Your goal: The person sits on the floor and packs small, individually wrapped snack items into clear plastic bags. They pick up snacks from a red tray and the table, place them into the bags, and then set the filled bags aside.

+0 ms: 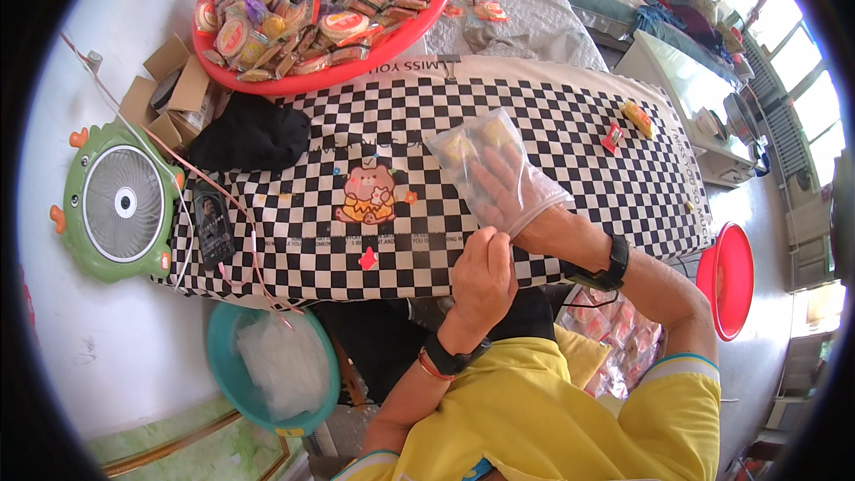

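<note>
My right hand is inside a clear frosted plastic bag, seen through its film with the fingers stretched and somewhat apart. Beyond the fingertips, at the far end of the bag, lie yellowish wrapped snacks. The bag's mouth surrounds my right wrist. My left hand pinches the near edge of that mouth between thumb and fingers. Both hands are over a padded checkered tablecloth. A red-wrapped piece and a yellow packet lie to the right.
A red basin heaped with wrapped snacks stands at the back left. A green fan, phone, black cloth and cardboard box sit left. Below are a teal basin of plastic bags and several packed snacks.
</note>
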`<state>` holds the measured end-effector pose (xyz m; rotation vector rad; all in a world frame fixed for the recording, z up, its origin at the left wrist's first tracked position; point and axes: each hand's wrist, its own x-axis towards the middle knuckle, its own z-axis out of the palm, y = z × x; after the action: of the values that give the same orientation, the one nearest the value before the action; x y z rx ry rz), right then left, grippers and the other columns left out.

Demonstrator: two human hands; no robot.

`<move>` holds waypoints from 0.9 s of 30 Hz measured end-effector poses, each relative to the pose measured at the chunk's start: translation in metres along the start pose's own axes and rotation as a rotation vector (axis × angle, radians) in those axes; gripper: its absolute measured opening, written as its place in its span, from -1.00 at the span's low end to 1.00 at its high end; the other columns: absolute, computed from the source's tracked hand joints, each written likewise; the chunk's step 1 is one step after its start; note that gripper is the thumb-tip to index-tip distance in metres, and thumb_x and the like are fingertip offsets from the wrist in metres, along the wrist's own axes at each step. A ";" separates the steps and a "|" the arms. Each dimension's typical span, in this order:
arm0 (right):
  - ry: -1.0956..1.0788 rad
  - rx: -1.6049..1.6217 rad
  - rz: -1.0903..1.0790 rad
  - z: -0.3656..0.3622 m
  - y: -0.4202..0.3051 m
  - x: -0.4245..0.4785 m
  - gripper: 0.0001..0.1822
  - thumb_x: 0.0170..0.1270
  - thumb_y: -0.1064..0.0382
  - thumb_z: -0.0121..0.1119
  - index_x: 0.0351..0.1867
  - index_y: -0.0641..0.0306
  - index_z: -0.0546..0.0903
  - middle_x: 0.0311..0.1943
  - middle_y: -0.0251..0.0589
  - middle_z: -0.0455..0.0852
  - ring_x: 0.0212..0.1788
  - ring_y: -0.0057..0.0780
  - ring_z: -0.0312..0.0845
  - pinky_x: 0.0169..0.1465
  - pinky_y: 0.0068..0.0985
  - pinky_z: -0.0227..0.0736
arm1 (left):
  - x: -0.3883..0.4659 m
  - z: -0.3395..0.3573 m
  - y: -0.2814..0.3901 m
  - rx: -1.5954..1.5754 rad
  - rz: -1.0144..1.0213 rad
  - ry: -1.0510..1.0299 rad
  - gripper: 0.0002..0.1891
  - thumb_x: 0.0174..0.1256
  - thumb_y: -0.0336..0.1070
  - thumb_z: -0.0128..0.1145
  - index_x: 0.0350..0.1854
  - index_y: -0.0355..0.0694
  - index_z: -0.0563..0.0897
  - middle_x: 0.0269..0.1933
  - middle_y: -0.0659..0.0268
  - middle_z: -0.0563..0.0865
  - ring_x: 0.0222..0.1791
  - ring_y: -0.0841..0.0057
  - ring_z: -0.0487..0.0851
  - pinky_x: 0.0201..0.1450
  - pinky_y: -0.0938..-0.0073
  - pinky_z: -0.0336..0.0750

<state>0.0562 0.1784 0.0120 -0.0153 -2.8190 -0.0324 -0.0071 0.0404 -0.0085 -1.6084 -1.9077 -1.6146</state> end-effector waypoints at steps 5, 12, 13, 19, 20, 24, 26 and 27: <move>-0.084 0.279 0.305 -0.017 -0.017 -0.014 -0.37 0.14 0.26 0.16 0.27 0.37 0.32 0.37 0.28 0.14 0.41 0.26 0.00 0.41 0.03 0.00 | -0.001 -0.001 0.002 -0.020 -0.038 0.004 -0.82 0.10 -0.64 0.10 -0.22 -0.35 0.52 -0.25 0.06 0.58 -0.35 0.08 0.61 -0.35 0.30 0.53; -0.650 0.532 0.283 -0.106 -0.030 -0.020 -0.69 0.25 0.18 0.16 -0.13 0.43 0.56 -0.11 0.07 0.64 -0.09 0.00 0.58 -0.03 -0.19 0.44 | 0.000 -0.012 -0.002 0.129 -0.141 -0.229 -0.71 0.05 -0.46 0.19 -0.13 -0.28 0.52 -0.24 0.14 0.51 -0.24 0.18 0.57 -0.31 0.27 0.51; -0.777 0.656 0.343 -0.125 -0.026 -0.012 -0.67 0.30 0.17 0.15 -0.08 0.42 0.58 -0.13 0.04 0.66 -0.12 -0.06 0.61 -0.04 -0.27 0.48 | 0.002 -0.014 -0.002 0.175 -0.113 -0.226 -0.76 0.02 -0.44 0.18 -0.23 -0.24 0.48 -0.28 0.17 0.48 -0.27 0.21 0.55 -0.34 0.29 0.50; -0.271 2.239 -0.140 -0.184 -0.075 0.061 -0.43 0.46 -0.17 -0.14 -0.02 0.40 0.49 -0.12 -0.13 0.60 -0.05 -0.50 0.50 -0.01 -0.54 0.40 | -0.012 -0.007 -0.021 0.253 -0.084 -0.249 -0.89 0.01 -0.36 0.14 -0.45 -0.14 0.46 -0.37 0.21 0.46 -0.37 0.23 0.50 -0.44 0.30 0.45; -0.167 2.326 -0.191 -0.188 -0.083 0.064 -0.41 0.45 -0.21 -0.18 -0.01 0.37 0.46 -0.16 -0.14 0.59 -0.11 -0.51 0.51 -0.05 -0.57 0.41 | -0.008 0.006 -0.023 0.309 0.120 -0.328 -0.89 0.00 -0.39 0.14 -0.42 -0.16 0.48 -0.36 0.20 0.47 -0.37 0.22 0.50 -0.44 0.30 0.45; 0.058 2.968 -0.679 -0.151 -0.155 0.102 -0.34 0.48 -0.16 -0.30 0.03 0.57 0.43 -0.11 0.06 0.60 -0.09 -0.34 0.56 0.02 -0.51 0.43 | -0.007 0.006 -0.023 0.288 0.109 -0.241 -0.82 -0.02 -0.49 0.14 -0.31 -0.23 0.54 -0.32 0.16 0.50 -0.36 0.18 0.52 -0.41 0.29 0.46; 0.034 2.957 -0.714 -0.150 -0.169 0.106 -0.34 0.48 -0.16 -0.30 0.02 0.57 0.43 -0.11 0.05 0.60 -0.10 -0.35 0.56 0.01 -0.51 0.43 | 0.007 -0.009 -0.002 0.141 -0.047 -0.160 -0.80 -0.04 -0.58 0.14 -0.30 -0.30 0.52 -0.33 0.15 0.48 -0.33 0.16 0.54 -0.38 0.26 0.46; 0.035 2.935 -0.695 -0.147 -0.170 0.107 -0.34 0.48 -0.16 -0.30 0.02 0.56 0.43 -0.12 0.05 0.60 -0.10 -0.35 0.56 0.00 -0.51 0.43 | 0.006 -0.004 -0.003 0.144 -0.029 -0.167 -0.80 -0.03 -0.58 0.14 -0.30 -0.30 0.52 -0.33 0.15 0.48 -0.33 0.16 0.54 -0.38 0.27 0.46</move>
<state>-0.0014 0.0057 0.1817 1.1841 -0.2235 2.8489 -0.0135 0.0416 -0.0042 -1.7104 -2.0846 -1.3551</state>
